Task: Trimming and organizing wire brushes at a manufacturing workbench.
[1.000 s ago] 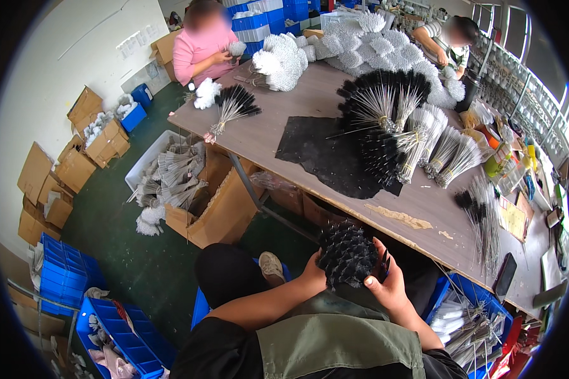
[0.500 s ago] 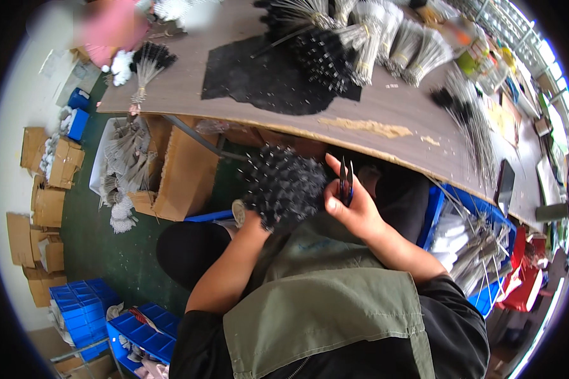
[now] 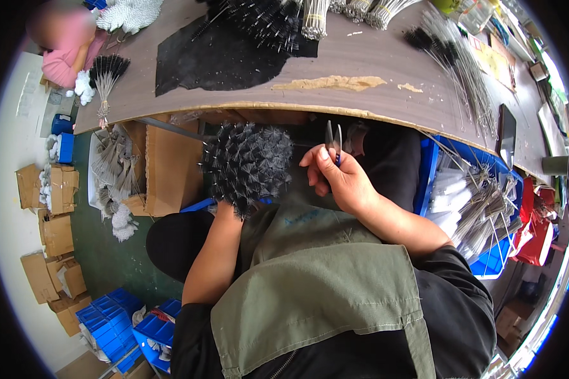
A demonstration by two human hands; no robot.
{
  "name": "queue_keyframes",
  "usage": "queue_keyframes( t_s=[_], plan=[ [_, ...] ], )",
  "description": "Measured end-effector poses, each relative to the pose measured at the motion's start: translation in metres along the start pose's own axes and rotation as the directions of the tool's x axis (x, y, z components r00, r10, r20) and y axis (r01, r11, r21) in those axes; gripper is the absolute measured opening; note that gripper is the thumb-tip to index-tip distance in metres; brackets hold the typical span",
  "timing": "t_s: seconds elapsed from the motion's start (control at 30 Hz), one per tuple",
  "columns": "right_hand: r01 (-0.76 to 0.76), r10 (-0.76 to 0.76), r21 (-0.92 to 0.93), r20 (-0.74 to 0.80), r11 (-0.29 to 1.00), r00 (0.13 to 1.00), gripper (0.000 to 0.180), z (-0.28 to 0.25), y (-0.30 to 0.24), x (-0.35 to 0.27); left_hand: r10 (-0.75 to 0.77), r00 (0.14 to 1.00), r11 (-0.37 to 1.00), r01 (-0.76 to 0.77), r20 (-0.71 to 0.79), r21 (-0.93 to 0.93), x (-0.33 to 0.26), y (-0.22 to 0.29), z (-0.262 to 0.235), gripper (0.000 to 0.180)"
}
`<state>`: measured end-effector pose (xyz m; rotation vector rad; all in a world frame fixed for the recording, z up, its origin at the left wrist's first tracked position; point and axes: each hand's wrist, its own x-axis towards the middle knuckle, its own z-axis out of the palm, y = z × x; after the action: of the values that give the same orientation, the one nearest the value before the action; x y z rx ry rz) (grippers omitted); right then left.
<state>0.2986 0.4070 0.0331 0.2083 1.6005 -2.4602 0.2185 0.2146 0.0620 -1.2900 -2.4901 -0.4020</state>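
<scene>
Left hand (image 3: 230, 210), its fingers hidden, clasps a bundle of black bristle brushes (image 3: 249, 164) on the near side of the worktable (image 3: 360, 104); at right, the right hand (image 3: 344, 181) grips snips (image 3: 330, 136), blades parted.

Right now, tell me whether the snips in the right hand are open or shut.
Open: the snips in the right hand show two blades with their tips apart.

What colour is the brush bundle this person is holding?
Black; the held brush bundle shows best in the head view.
</scene>
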Motion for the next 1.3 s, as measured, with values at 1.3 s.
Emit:
queue_keyframes(
  t_s=[1.3],
  plan=[
    [0.193, -0.182, -0.296, 0.066, 0.936, 0.981, 0.008, 0.011, 0.015, 0.017, -0.76, 0.629, -0.099, 0.132, 0.161, -0.986, -0.046, -0.002, 0.041, 0.036]
  ],
)
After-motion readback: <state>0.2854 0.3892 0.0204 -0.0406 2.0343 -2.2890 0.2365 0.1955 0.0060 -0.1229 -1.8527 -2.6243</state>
